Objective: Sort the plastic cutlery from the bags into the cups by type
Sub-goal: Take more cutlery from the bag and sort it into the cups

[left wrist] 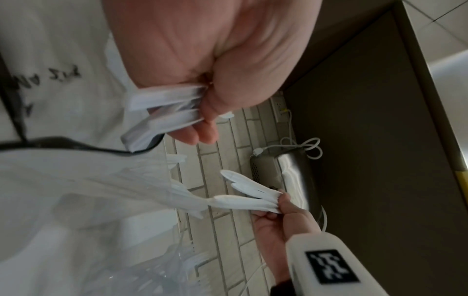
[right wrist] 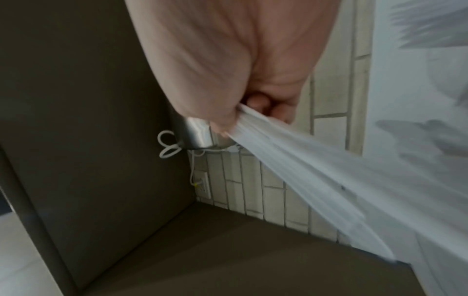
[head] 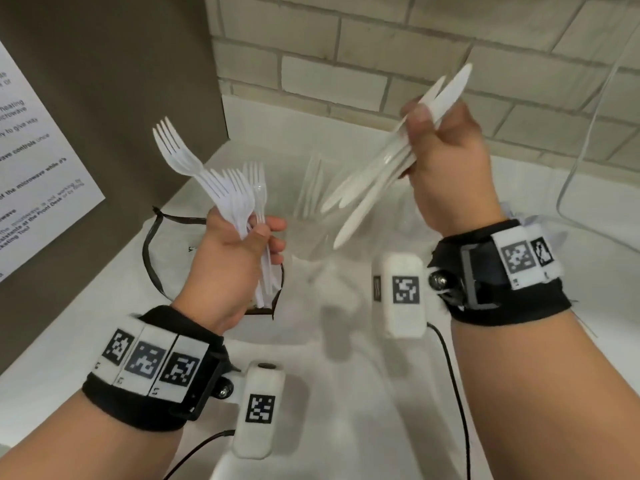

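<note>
My left hand (head: 258, 239) grips a bunch of white plastic forks (head: 221, 190) by the handles, tines up, over a white bag with a black drawstring (head: 162, 237). My right hand (head: 424, 128) holds a bundle of white plastic knives (head: 375, 173), slanted down to the left above a clear plastic cup (head: 311, 216) on the white counter. The cup seems to hold some clear cutlery, but I cannot tell its type. In the left wrist view the left hand (left wrist: 207, 112) clamps the fork handles (left wrist: 162, 118). The right wrist view has the right hand (right wrist: 243, 108) around the blurred knives (right wrist: 311, 172).
A pale brick wall (head: 381, 46) runs behind the counter. On the left a brown panel carries a printed notice (head: 38, 161). A white cable (head: 585, 140) loops at the right. A shiny metal appliance (left wrist: 291, 172) and a wall outlet (right wrist: 202, 185) are nearby.
</note>
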A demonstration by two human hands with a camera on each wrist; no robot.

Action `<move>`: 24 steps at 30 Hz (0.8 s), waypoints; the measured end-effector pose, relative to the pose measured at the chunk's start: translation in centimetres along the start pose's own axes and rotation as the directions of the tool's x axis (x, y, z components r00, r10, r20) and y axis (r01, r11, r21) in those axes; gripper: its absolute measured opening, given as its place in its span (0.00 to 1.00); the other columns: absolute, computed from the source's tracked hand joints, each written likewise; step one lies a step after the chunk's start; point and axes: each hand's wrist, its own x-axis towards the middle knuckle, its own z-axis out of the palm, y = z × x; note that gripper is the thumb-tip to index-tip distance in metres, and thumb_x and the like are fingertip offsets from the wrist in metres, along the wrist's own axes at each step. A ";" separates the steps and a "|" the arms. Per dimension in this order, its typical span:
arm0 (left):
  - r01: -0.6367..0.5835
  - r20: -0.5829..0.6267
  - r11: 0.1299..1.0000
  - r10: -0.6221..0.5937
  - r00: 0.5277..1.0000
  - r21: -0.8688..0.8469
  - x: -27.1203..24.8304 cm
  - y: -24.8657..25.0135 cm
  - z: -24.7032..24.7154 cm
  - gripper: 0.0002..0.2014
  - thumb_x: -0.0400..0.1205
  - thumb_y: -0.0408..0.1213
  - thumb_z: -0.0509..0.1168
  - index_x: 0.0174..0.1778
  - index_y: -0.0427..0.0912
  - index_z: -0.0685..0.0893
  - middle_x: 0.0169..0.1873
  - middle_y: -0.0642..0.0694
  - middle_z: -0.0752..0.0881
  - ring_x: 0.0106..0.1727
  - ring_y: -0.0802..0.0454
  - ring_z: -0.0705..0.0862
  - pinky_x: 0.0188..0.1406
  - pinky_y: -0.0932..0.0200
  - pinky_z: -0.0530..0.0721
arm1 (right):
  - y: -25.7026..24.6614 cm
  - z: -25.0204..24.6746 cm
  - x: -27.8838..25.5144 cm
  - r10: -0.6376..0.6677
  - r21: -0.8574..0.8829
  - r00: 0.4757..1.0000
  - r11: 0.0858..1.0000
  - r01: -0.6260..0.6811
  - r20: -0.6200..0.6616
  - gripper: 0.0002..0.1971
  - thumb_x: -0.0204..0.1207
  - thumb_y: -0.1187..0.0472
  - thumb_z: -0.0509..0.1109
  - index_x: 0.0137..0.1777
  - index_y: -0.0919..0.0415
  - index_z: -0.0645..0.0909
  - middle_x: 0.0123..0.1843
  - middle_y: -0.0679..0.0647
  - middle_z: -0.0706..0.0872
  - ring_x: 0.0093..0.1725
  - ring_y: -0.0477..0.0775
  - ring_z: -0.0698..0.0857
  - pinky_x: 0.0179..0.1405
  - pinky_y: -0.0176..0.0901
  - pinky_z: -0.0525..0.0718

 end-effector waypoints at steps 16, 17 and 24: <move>0.173 0.107 0.974 -0.158 0.982 -0.148 -0.1 0.5 0.2 0.09 0.88 0.31 0.54 0.52 0.43 0.80 0.32 0.49 0.84 0.36 0.52 0.84 0.41 0.57 0.85 | 5.2 6.2 2.5 0.047 -0.524 0.967 0.846 0.094 0.250 0.11 0.80 0.55 0.66 0.58 0.59 0.78 0.52 0.52 0.79 0.47 0.52 0.78 0.45 0.37 0.70; 0.176 0.107 0.974 -0.162 0.981 -0.144 -0.2 0.5 0.3 0.09 0.88 0.31 0.53 0.53 0.43 0.80 0.31 0.50 0.84 0.35 0.53 0.84 0.39 0.59 0.85 | 5.1 6.1 2.5 0.051 -0.515 0.965 0.852 0.092 0.257 0.12 0.79 0.57 0.68 0.60 0.57 0.78 0.51 0.50 0.79 0.48 0.50 0.78 0.46 0.38 0.71; 0.172 0.110 0.980 -0.161 0.981 -0.098 -0.5 0.5 0.7 0.10 0.87 0.30 0.54 0.54 0.42 0.80 0.30 0.51 0.85 0.34 0.55 0.85 0.36 0.63 0.86 | 4.6 6.2 2.2 0.063 -0.607 0.895 0.755 0.247 0.441 0.19 0.84 0.64 0.58 0.74 0.54 0.74 0.71 0.53 0.79 0.68 0.51 0.78 0.59 0.27 0.67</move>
